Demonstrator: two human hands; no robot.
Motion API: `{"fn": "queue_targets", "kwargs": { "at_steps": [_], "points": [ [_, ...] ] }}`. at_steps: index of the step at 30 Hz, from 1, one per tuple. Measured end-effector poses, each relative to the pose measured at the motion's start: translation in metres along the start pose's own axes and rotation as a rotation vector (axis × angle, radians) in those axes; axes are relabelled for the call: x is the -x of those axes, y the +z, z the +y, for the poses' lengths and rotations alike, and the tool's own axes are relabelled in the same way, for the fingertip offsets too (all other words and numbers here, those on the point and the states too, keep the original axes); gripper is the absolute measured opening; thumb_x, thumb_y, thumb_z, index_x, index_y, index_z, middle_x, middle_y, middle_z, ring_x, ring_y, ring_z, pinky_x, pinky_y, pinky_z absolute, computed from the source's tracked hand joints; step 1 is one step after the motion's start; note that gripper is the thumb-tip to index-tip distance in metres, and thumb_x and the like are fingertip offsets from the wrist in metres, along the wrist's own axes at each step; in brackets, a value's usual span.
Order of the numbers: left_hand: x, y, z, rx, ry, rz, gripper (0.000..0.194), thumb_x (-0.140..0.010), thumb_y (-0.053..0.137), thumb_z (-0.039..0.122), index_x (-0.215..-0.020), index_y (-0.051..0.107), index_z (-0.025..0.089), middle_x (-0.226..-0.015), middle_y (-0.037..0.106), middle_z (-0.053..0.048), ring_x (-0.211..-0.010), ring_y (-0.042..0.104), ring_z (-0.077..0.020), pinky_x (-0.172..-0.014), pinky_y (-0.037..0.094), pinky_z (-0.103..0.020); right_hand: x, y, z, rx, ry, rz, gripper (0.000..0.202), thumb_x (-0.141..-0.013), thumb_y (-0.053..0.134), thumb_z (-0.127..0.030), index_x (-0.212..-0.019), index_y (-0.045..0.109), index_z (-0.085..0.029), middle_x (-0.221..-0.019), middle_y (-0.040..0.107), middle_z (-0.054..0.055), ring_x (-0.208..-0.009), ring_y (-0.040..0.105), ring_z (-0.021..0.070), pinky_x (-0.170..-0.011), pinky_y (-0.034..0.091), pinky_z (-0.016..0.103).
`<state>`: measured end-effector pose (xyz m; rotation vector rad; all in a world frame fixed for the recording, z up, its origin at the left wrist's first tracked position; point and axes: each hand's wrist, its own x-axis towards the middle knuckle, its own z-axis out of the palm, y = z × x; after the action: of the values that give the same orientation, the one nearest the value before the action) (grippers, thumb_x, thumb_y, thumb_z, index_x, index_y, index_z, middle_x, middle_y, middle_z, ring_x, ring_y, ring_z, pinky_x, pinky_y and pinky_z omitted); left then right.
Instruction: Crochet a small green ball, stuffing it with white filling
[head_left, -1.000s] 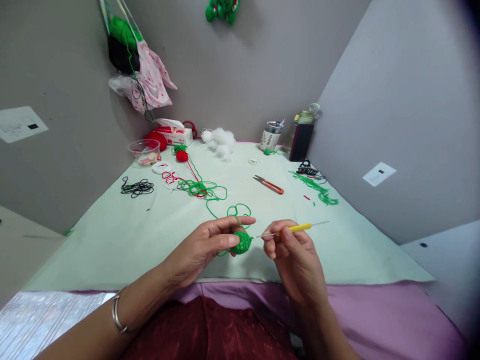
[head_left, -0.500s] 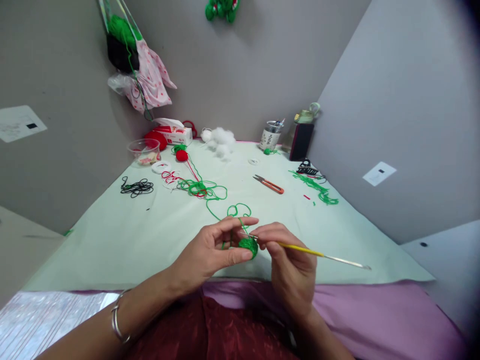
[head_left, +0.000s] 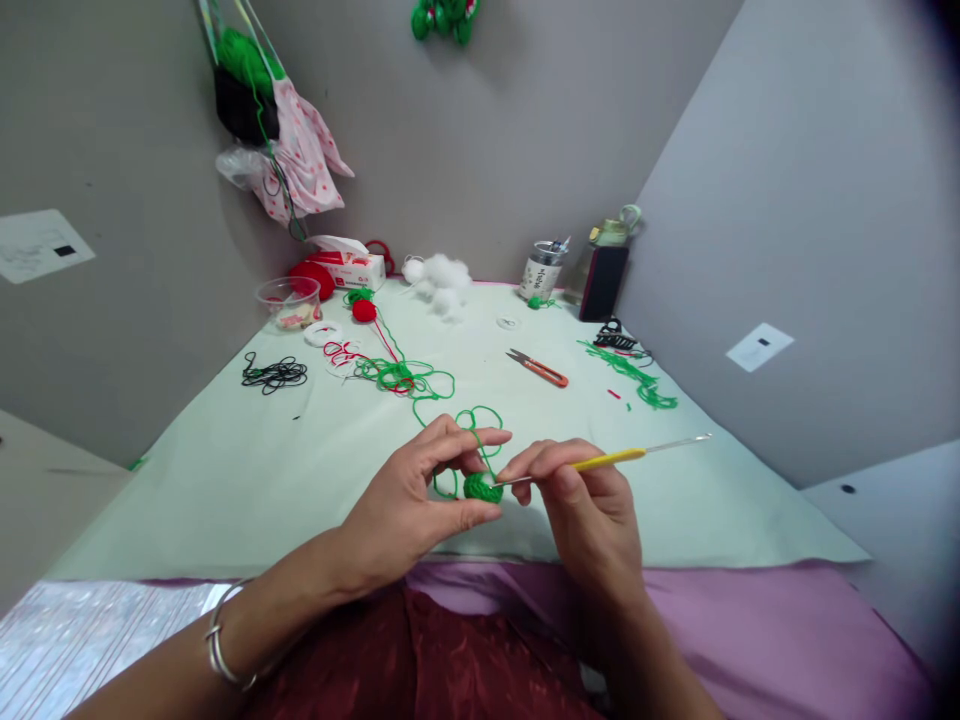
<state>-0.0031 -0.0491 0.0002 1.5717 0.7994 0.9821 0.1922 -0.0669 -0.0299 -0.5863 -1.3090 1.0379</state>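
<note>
My left hand (head_left: 420, 490) pinches a small round green crochet piece (head_left: 481, 489) between thumb and fingers, above the near part of the table. A strand of green yarn (head_left: 486, 452) runs from the piece up over my raised left index finger. In my right hand (head_left: 589, 500) is a crochet hook with a yellow grip (head_left: 609, 460), held like a pen. Its thin left tip meets the right side of the green piece; whether it passes through a stitch is too small to tell. The hook's other metal end points right and slightly up.
Loose green yarn (head_left: 397, 376) lies beyond my left hand, near black cord (head_left: 274, 374). Orange thread snips (head_left: 538, 368) rest mid-table. Farther back are white stuffing (head_left: 442, 280), a can (head_left: 543, 270), a phone (head_left: 604, 284) and a tissue box (head_left: 352, 268). Cut green strands (head_left: 637, 380) lie right.
The hook's free right end has swung upward from a downward slope. The green piece has shifted slightly left and turned in my left fingers, and more yarn shows above it.
</note>
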Motion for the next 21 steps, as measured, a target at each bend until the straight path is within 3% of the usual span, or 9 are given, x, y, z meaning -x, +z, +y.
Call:
{"fn": "queue_targets", "kwargs": {
  "at_steps": [9,15,21],
  "points": [
    [-0.002,-0.002,0.000,-0.075,0.017,-0.024,0.050,-0.079,0.082,0.021,-0.128,0.075,0.029,-0.093,0.054,0.000,-0.098,0.059,-0.0199,-0.101,0.047,-0.041,-0.001,-0.009,-0.008,0.131,0.002,-0.109,0.019,-0.105,0.058,-0.029,-0.099,0.075,-0.024,-0.094,0.078,0.006,-0.082,0.067,0.0193,-0.073,0.053,0.035],
    [-0.002,-0.002,0.002,-0.025,0.029,-0.048,0.055,-0.077,0.086,0.018,-0.129,0.075,0.029,-0.093,0.055,0.001,-0.093,0.058,-0.0171,-0.098,0.048,-0.037,-0.005,-0.008,-0.004,-0.039,0.045,-0.097,0.019,-0.104,0.060,-0.033,-0.096,0.076,-0.024,-0.094,0.079,0.005,-0.078,0.067,0.0173,-0.072,0.054,0.033],
    [0.004,0.001,0.002,0.058,0.096,0.014,0.063,-0.078,0.089,0.022,-0.137,0.070,0.031,-0.097,0.062,0.000,-0.092,0.060,-0.0160,-0.094,0.050,-0.033,-0.010,0.002,-0.007,-0.192,0.118,0.007,0.021,-0.098,0.069,-0.042,-0.087,0.073,-0.024,-0.084,0.080,0.003,-0.063,0.064,0.0133,-0.061,0.053,0.027]
  ]
}}
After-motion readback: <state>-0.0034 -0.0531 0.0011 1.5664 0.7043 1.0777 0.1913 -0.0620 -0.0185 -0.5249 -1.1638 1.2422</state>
